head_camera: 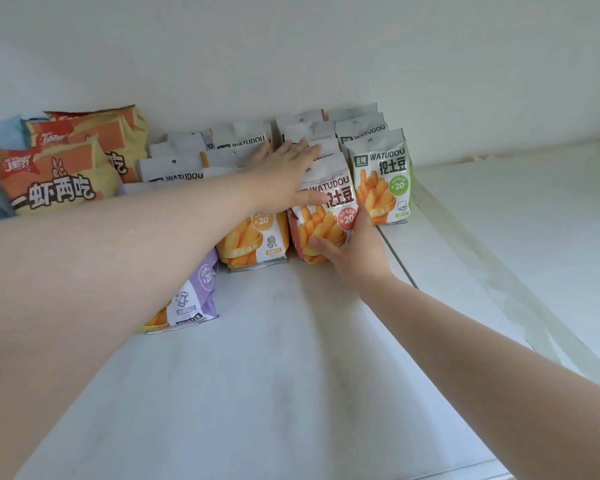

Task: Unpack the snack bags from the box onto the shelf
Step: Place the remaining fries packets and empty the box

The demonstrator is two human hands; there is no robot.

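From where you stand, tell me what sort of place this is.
Probably a shop or stockroom shelf: a white shelf against a wall, rows of identical WATUDOU fry bags facing out, and stacked orange shrimp-snack bags beside them.

Left arm: bare forearm, sleeveless, bare left hand (284, 174) unadorned.
Right arm: bare forearm, bare right hand (352, 252), no rings.

"WATUDOU" and "20" mark the green-edged fries bag (381, 178); "一虾两吃" the orange bag (49, 181).
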